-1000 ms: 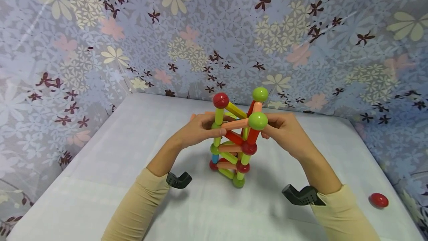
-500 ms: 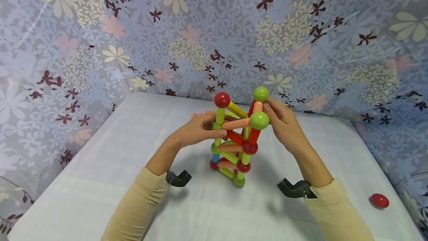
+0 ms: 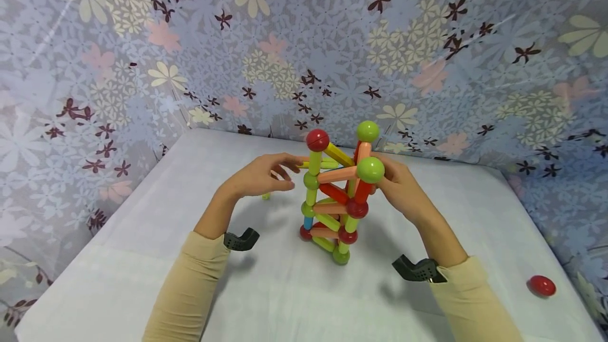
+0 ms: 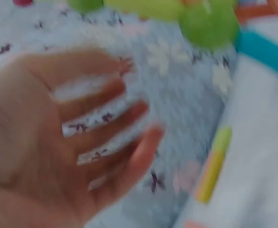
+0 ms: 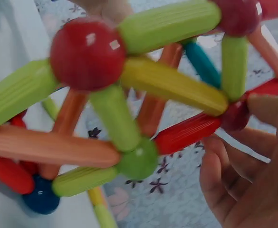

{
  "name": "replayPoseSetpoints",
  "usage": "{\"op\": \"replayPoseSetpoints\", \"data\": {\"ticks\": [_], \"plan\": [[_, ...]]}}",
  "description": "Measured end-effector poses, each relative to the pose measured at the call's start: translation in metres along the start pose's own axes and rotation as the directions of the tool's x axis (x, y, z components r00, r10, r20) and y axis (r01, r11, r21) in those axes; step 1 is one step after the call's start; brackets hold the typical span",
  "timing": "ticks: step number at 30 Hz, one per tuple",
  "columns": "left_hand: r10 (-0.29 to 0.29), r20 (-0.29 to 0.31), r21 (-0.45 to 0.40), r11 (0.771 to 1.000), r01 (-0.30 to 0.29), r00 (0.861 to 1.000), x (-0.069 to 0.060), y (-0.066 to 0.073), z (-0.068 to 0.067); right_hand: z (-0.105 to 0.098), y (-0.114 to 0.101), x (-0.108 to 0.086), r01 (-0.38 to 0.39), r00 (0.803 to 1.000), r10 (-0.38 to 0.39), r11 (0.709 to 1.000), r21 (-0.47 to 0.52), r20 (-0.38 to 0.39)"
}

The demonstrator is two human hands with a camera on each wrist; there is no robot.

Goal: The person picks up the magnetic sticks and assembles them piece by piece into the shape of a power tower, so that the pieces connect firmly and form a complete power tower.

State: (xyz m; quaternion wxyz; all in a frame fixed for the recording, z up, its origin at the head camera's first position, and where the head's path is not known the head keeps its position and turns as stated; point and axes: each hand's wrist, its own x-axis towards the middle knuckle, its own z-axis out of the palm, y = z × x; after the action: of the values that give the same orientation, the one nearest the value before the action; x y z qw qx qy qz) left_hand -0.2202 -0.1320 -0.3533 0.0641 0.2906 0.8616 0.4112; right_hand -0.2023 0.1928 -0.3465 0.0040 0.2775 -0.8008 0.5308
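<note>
A tall tower of magnetic sticks and balls (image 3: 335,174) stands upright mid-table in the head view, in green, red, orange, yellow and blue. To its left, apart from it, my left hand (image 3: 261,176) hovers with fingers spread and slightly bent, holding nothing; the left wrist view shows its bare palm (image 4: 29,166), blurred. My right hand (image 3: 401,186) is at the tower's upper right side. In the right wrist view its thumb and fingers pinch a dark red ball (image 5: 235,117) where several sticks meet. Some fingertips are hidden behind the tower in the head view.
A loose red ball (image 3: 541,286) lies near the table's right edge. Behind the tower lie loose sticks (image 3: 328,163), and a small green piece (image 3: 266,196) shows below my left hand. A flowered cloth (image 3: 294,41) rises behind the white table (image 3: 214,300).
My left hand has let go of the tower and moved left. My right hand has risen to the top green ball, then come down again to the tower's upper side.
</note>
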Motion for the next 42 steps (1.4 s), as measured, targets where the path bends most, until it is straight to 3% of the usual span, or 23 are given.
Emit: {"op": "replayPoseSetpoints", "data": {"ticks": [1, 2, 5, 6, 8, 10, 13, 17, 19, 21, 22, 24, 26, 29, 31, 32, 34, 37, 40, 41, 42], "plan": [[-0.073, -0.053, 0.083, 0.994, 0.077, 0.996, 0.0, -0.008, 0.0, 0.001, 0.003, 0.0, -0.018, 1.0, 0.018, 1.0, 0.01, 0.016], [-0.149, -0.106, 0.161, 0.973, 0.165, 0.983, 0.001, -0.016, 0.001, 0.002, 0.005, -0.001, -0.035, 0.999, 0.035, 0.999, 0.019, 0.028], [-0.345, -0.215, 0.314, 0.862, 0.399, 0.914, 0.007, -0.041, 0.011, 0.005, 0.009, -0.001, -0.059, 0.997, 0.057, 0.997, 0.058, 0.045], [-0.39, -0.234, 0.344, 0.824, 0.451, 0.891, 0.008, -0.049, 0.015, 0.005, 0.01, -0.001, -0.061, 0.997, 0.058, 0.996, 0.068, 0.045], [-0.439, -0.257, 0.386, 0.77, 0.508, 0.861, 0.012, -0.062, 0.022, 0.006, 0.012, -0.001, -0.062, 0.997, 0.058, 0.995, 0.078, 0.042], [-0.45, -0.279, 0.401, 0.748, 0.528, 0.849, 0.015, -0.07, 0.028, 0.006, 0.013, 0.0, -0.062, 0.998, 0.059, 0.995, 0.084, 0.039], [-0.445, -0.304, 0.389, 0.749, 0.537, 0.842, 0.017, -0.072, 0.031, 0.005, 0.014, 0.001, -0.053, 0.998, 0.05, 0.994, 0.099, 0.038], [-0.466, -0.303, 0.388, 0.736, 0.554, 0.831, 0.016, -0.064, 0.029, 0.006, 0.014, 0.002, -0.043, 0.999, 0.04, 0.993, 0.112, 0.036], [-0.473, -0.293, 0.401, 0.728, 0.556, 0.831, 0.016, -0.06, 0.026, 0.006, 0.014, 0.001, -0.045, 0.999, 0.041, 0.993, 0.107, 0.033], [-0.473, -0.282, 0.399, 0.733, 0.55, 0.835, 0.015, -0.056, 0.023, 0.006, 0.015, 0.001, -0.045, 0.999, 0.042, 0.993, 0.106, 0.033], [-0.464, -0.277, 0.387, 0.748, 0.54, 0.841, 0.014, -0.054, 0.021, 0.006, 0.015, 0.001, -0.045, 0.999, 0.042, 0.993, 0.106, 0.033], [-0.427, -0.277, 0.33, 0.799, 0.503, 0.861, 0.013, -0.05, 0.017, 0.006, 0.015, 0.0, -0.047, 0.998, 0.044, 0.993, 0.107, 0.033], [-0.356, -0.302, 0.227, 0.874, 0.429, 0.884, 0.011, -0.043, 0.013, 0.006, 0.014, 0.0, -0.045, 0.998, 0.04, 0.993, 0.112, 0.038], [-0.201, -0.367, 0.034, 0.973, 0.229, 0.908, 0.011, -0.024, 0.007, 0.006, 0.014, 0.0, -0.035, 0.998, 0.031, 0.993, 0.11, 0.046], [-0.098, -0.409, -0.09, 0.994, 0.067, 0.907, 0.012, -0.008, 0.004, 0.006, 0.015, 0.0, -0.025, 0.999, 0.019, 0.993, 0.113, 0.05], [-0.046, -0.426, -0.144, 0.989, -0.017, 0.903, 0.014, 0.001, 0.002, 0.006, 0.015, 0.0, -0.022, 0.999, 0.016, 0.993, 0.116, 0.052], [0.032, -0.447, -0.244, 0.957, -0.156, 0.894, 0.019, 0.021, -0.001, 0.006, 0.015, -0.001, -0.016, 0.998, 0.01, 0.993, 0.117, 0.054], [0.1, -0.461, -0.379, 0.876, -0.298, 0.882, 0.028, 0.053, -0.012, 0.006, 0.016, -0.001, -0.019, 0.998, 0.013, 0.993, 0.115, 0.056], [0.14, -0.446, -0.463, 0.809, -0.362, 0.884, 0.035, 0.085, -0.024, 0.006, 0.016, -0.001, -0.022, 0.998, 0.016, 0.994, 0.111, 0.053], [0.163, -0.435, -0.463, 0.803, -0.375, 0.886, 0.037, 0.095, -0.026, 0.006, 0.016, -0.001, -0.026, 0.999, 0.021, 0.993, 0.115, 0.05], [0.188, -0.423, -0.434, 0.817, -0.38, 0.887, 0.038, 0.105, -0.028, 0.006, 0.016, -0.001, -0.028, 0.999, 0.022, 0.993, 0.119, 0.05]]}}
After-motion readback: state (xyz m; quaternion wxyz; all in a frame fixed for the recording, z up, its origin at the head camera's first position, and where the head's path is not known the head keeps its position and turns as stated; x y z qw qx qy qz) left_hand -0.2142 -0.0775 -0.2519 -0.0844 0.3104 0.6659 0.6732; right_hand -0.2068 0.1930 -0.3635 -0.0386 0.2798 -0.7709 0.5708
